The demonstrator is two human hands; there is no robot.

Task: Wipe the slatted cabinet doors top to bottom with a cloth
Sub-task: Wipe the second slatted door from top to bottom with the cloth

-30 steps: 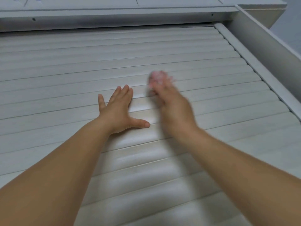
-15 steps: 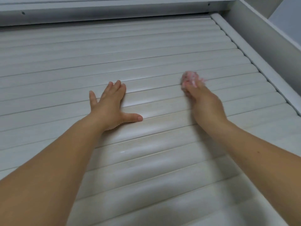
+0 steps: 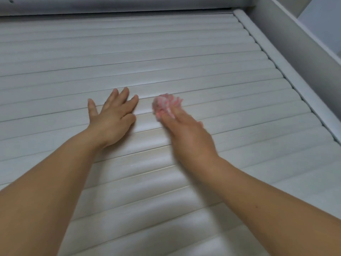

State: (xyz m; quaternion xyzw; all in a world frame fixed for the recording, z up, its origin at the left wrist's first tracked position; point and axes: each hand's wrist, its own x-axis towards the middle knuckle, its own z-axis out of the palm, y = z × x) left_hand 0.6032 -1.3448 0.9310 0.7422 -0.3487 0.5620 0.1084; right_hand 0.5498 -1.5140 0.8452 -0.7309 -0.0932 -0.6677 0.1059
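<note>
White slatted door (image 3: pixel 184 58), pink cloth (image 3: pixel 163 104) under right-hand fingers (image 3: pixel 167 115)

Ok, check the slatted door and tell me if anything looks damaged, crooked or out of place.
Nothing stands out. The slats run straight and even; the left hand rests flat, and the right hand presses a pink cloth on them.

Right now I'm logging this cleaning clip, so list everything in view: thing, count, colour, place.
slatted door: one, off-white, fills most of the view
frame: one, grey-white, along the top and right edge of the door
screws: two, dark, in the top rail
cloth: one, pink and white, on a slat mid-door, blurred
left hand: one, fingers straight, flat on the slats, left of the cloth
right hand: one, blurred, on the cloth; its grip cannot be told
</note>
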